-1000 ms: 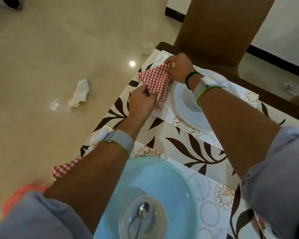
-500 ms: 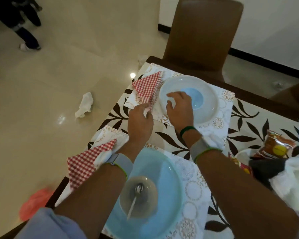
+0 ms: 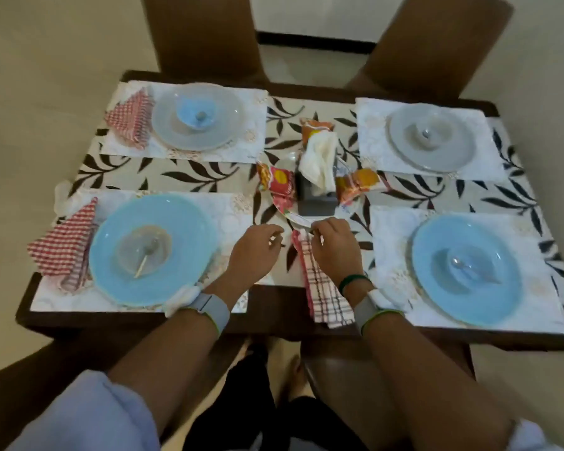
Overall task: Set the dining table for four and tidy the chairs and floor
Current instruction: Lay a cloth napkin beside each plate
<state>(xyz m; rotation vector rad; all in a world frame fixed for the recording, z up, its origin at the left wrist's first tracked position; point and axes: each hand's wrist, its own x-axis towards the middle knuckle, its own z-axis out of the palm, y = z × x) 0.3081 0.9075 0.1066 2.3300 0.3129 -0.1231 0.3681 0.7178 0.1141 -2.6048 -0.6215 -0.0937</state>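
Four place settings lie on the table [image 3: 274, 317], each a plate with a small bowl and spoon on a white mat. Folded red-checked napkins sit beside the near left blue plate [image 3: 62, 249] and the far left plate [image 3: 129, 120]. An unfolded checked napkin [image 3: 323, 288] lies at the near edge between the two near mats. My right hand [image 3: 334, 249] pinches its top end. My left hand [image 3: 254, 252] hovers just left of that end, fingers loosely curled, apart from the cloth.
A centre plate [image 3: 293, 216] holds a dark tissue box [image 3: 316, 193] and orange and red snack packets. Two brown chairs [image 3: 205, 34] stand at the far side. Another chair seat [image 3: 339, 362] is under the near edge by my legs.
The view swung from the table's left end to the whole table. Both hands left the far left napkin and plate and came to the near middle, where my right hand now holds another napkin.
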